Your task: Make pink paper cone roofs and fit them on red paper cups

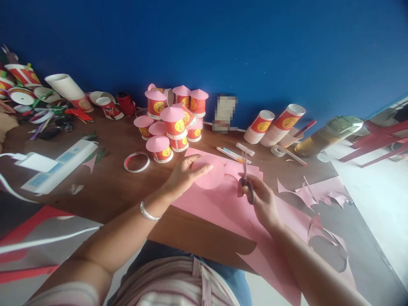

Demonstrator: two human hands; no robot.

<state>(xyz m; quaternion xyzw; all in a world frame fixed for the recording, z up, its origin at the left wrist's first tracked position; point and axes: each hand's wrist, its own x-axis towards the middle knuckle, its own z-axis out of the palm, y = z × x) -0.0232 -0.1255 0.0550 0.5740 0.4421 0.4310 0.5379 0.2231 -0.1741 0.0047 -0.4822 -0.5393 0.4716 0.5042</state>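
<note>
Between its thumb and fingers, my left hand [188,173] grips a round pink paper disc [208,173] by its left side. My right hand [262,196] holds scissors [245,180] by the dark handles, with the blades pointing up, to the right of the disc and apart from it. Pink paper sheets [216,206] lie on the table under both hands. Just beyond my left hand stands a group of red paper cups with pink cone tops [157,145]. A white ring [136,162] lies to the left of that hand.
A white power strip [62,163] lies at the left. Stacked cups [283,125], a tape roll [278,150] and a bottle [328,135] are at the back right. Markers [232,155] lie behind the paper. Pink scraps [306,193] are on the right, and craft pieces crowd the far left.
</note>
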